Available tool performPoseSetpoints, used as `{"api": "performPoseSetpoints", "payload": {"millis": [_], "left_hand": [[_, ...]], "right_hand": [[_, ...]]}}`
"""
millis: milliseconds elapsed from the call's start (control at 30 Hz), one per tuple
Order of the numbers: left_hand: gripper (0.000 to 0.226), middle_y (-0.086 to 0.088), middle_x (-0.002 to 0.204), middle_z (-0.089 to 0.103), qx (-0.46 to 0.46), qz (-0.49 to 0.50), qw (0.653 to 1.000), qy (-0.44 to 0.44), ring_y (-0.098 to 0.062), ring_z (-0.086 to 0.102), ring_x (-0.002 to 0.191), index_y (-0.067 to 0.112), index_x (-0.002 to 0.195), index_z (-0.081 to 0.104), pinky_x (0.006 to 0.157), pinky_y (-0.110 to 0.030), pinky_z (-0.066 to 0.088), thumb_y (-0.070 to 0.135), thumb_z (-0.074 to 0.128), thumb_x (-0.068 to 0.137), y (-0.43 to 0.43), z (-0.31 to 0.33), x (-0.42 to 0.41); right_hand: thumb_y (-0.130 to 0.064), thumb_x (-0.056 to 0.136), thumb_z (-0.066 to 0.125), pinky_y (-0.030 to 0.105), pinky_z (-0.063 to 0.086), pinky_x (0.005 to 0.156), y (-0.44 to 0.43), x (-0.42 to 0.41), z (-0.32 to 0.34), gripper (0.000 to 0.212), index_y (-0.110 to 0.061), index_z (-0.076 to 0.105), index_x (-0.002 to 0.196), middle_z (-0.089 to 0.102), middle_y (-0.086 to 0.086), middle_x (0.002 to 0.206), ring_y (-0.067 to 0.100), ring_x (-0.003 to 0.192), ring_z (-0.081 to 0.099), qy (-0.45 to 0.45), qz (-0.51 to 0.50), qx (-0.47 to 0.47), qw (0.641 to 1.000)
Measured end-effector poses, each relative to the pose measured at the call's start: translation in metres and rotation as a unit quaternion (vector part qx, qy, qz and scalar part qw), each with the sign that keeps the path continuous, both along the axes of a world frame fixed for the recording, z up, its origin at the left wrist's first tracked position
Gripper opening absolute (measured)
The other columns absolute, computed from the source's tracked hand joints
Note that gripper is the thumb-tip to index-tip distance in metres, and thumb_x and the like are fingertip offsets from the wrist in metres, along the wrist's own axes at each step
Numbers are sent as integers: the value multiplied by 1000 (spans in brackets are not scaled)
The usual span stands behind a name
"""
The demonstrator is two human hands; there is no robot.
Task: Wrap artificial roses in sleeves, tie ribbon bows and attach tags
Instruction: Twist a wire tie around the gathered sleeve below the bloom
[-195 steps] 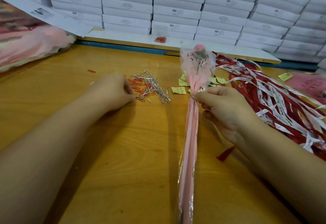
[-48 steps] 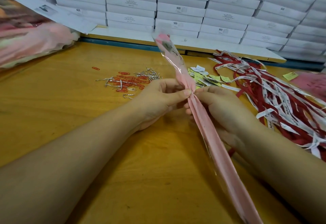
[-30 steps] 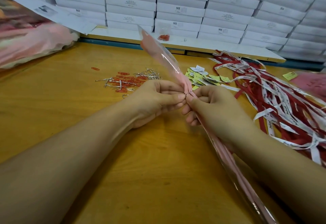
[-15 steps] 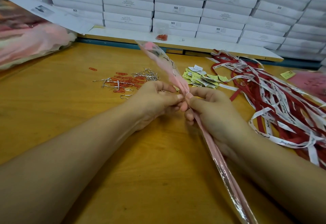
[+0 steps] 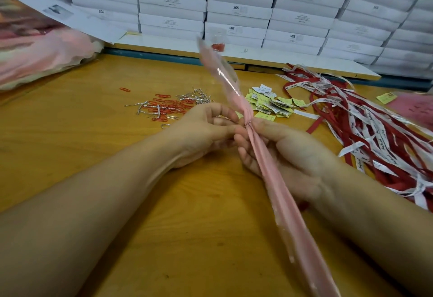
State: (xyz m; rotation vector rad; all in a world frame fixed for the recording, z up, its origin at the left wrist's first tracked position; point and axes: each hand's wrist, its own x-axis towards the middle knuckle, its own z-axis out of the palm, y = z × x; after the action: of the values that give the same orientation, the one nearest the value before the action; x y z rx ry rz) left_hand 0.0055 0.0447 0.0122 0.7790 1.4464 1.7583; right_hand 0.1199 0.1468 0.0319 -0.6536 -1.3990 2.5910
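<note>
Shows a sleeved rose slanting over the table. Pinched at its gathered neck by left hand and right hand together.

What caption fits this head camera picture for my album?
Left hand and right hand pinch the sleeved rose at its gathered neck, ribbons nearby.

I read "SGS" printed on several of the stacked white boxes behind the wooden table; ribbon and tag print is illegible.
</note>
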Motion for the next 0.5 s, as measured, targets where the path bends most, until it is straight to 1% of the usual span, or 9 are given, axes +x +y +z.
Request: {"api": "performPoseSetpoints", "payload": {"millis": [67, 133, 233, 367, 433, 500], "left_hand": [[15, -9, 72, 67, 4, -7, 1000, -7, -13, 66, 67, 3, 91, 55, 61, -20, 56, -10, 56, 84, -1, -1, -1], [16, -3, 64, 67, -1, -5, 1000, -4, -10, 65, 64, 5, 88, 55, 59, -19, 55, -11, 55, 85, -1, -1, -2], [16, -3, 67, 68, -11, 6, 1000, -9, -10, 66, 64, 6, 87, 56, 59, -20, 55, -9, 57, 85, 0, -1, -2], [11, -4, 72, 70, -3, 6, 1000, -28, -10, 66, 65, 7, 90, 58, 60, -20, 56, -4, 59, 86, 0, -2, -3], [9, -4, 72, 70, -7, -10, 1000, -17, -9, 66, 64, 7, 94, 60, 61, -19, 56, 0, 57, 88, -1, -2, -4], [11, -1, 67, 68, -19, -30, 999, 13, -6, 63, 60, 6, 95, 63, 60, -17, 55, 2, 54, 91, -3, -1, -4]], "right_hand": [[-9, 95, 50, 25, 58, 55, 1, 0, -1, 17, -5, 65, 89, 72, 11, 73, 16, 61, 70, 2, 18, -27, 999], [-7, 95, 49, 25, 57, 53, 2, -1, 0, 18, -4, 64, 86, 72, 12, 73, 17, 62, 70, 2, 27, -28, 999], [-5, 95, 48, 24, 57, 52, 2, -2, 2, 17, -3, 62, 86, 72, 12, 73, 16, 61, 70, 12, 28, -22, 999], [-6, 97, 46, 21, 55, 48, 2, -3, 2, 15, -3, 60, 93, 70, 8, 68, 12, 56, 68, 21, 21, -12, 999], [-6, 97, 45, 21, 54, 47, 2, -2, 3, 15, -4, 59, 95, 69, 6, 64, 10, 53, 67, 25, 21, -14, 999], [-7, 98, 44, 20, 53, 46, 4, -2, 4, 14, -5, 58, 95, 67, 4, 62, 9, 52, 65, 31, 20, -18, 999]]}}
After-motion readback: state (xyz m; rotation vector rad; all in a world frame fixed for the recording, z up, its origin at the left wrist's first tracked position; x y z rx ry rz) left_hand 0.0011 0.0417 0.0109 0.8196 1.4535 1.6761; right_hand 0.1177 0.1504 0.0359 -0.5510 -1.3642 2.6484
